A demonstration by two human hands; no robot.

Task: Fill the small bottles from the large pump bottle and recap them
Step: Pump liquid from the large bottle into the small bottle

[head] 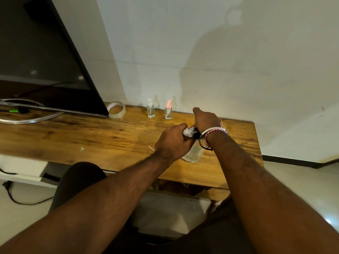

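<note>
Left hand [173, 142] grips small clear glass bottle [189, 132]; right hand [206, 121] presses on clear large pump bottle [194, 154], grasp unclear.

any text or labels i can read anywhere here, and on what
No text here can be read.
Tape roll: reddish marks on the inner core, too blurred to read.
White-capped small bottle and pink-capped small bottle: no label shows.
Large pump bottle: clear, mostly hidden by the left hand and right hand; no print shows.
Monitor: dark, no text.
</note>
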